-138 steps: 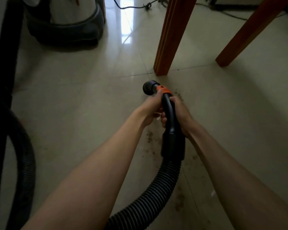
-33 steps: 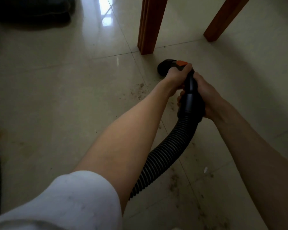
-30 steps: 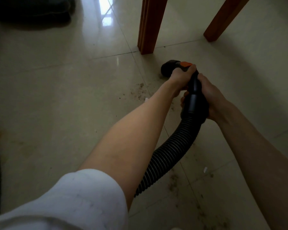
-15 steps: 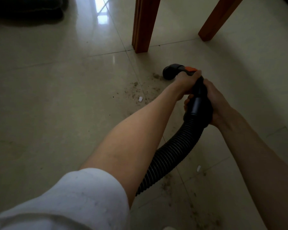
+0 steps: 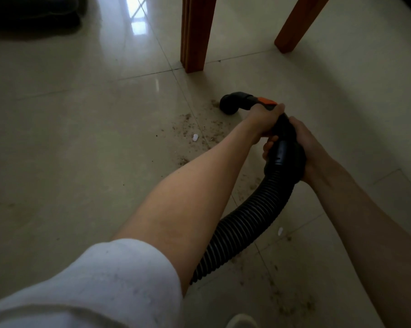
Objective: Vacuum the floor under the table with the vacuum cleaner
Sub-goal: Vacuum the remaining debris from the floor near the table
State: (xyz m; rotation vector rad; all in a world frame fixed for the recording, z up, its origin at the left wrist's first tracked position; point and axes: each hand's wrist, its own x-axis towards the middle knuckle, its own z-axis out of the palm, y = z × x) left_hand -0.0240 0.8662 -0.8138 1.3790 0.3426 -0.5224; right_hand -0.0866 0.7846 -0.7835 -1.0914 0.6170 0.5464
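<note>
Both hands held the vacuum hose [image 5: 249, 216] low over the tiled floor [image 5: 69, 138]. Left hand [image 5: 264, 119] gripped the handle just behind the orange collar [image 5: 266, 100]; right hand [image 5: 303, 143] was curled around the black cuff. The nozzle [image 5: 230, 105] pointed down at scattered dirt [image 5: 195, 129], near the wooden table leg [image 5: 196, 34].

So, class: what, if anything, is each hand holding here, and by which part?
Both hold the vacuum hose. The left hand grips its rigid black end just behind the orange band; the right hand grips the cuff where the ribbed part begins.
</note>
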